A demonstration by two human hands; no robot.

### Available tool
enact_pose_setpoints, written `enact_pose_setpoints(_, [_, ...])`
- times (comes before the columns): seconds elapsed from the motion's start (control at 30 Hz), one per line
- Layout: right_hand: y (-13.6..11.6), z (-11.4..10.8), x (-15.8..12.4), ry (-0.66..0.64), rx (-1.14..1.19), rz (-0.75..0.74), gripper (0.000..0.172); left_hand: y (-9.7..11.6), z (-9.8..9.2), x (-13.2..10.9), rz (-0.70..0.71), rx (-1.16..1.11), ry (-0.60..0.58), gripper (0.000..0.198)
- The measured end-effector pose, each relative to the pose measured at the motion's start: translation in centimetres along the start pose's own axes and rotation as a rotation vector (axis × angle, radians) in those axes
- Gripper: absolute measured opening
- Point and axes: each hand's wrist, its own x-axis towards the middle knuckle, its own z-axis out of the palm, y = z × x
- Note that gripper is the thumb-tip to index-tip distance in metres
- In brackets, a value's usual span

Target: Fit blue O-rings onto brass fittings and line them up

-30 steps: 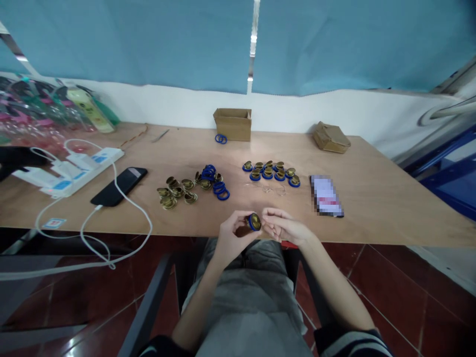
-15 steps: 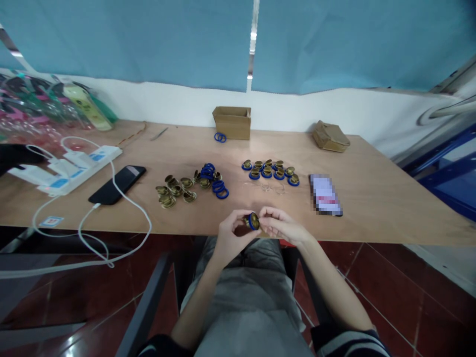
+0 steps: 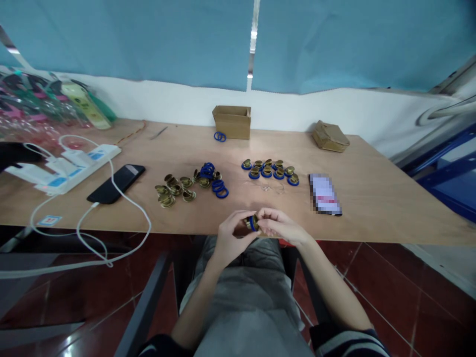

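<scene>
Between thumb and fingers, my left hand (image 3: pixel 233 236) holds a brass-coloured metal piece with a blue ring (image 3: pixel 253 222) around it, at the table's front edge. My right hand (image 3: pixel 280 226) is closed at the right side of that piece; whether its fingertips pinch anything small is hidden. Several brass pieces without rings (image 3: pixel 174 189) lie to the left on the table. Beside them are loose blue rings (image 3: pixel 219 188). Further right stand several brass pieces seated on blue rings (image 3: pixel 267 171), with thin clear strands (image 3: pixel 266 188) in front of them.
A phone (image 3: pixel 325 195) lies at the right. On the left are a black phone (image 3: pixel 117 184), a power strip (image 3: pixel 74 170) with white cables and several bottles (image 3: pixel 85 105). An open cardboard box (image 3: pixel 232 122) and a brown package (image 3: pixel 330 136) stand at the back.
The fingers of my right hand have shifted slightly left, over the face of the held piece, and cover more of it. My left hand keeps its hold.
</scene>
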Motion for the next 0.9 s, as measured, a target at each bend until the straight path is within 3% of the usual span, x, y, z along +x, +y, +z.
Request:
enact_pose_setpoints(0.47, [0.0,0.6,-0.2,-0.005,-0.108,-0.062,0.039,0.1,-0.1,-0.1,0.053,0.028,0.001,0.039])
enact_pose_setpoints(0.6, [-0.3,0.9,-0.4,-0.012,-0.121,-0.108,0.040,0.2,-0.2,-0.2,-0.003,-0.013,-0.001,0.038])
enact_pose_setpoints(0.77, [-0.3,1.2,-0.3,0.044,-0.098,-0.165,0.041,0.6,-0.6,-0.3,-0.172,-0.082,-0.169,0.044])
enact_pose_setpoints(0.9, [-0.1,1.3,-0.1,0.080,-0.081,-0.180,0.041,0.8,-0.8,-0.3,-0.174,-0.108,-0.214,0.042])
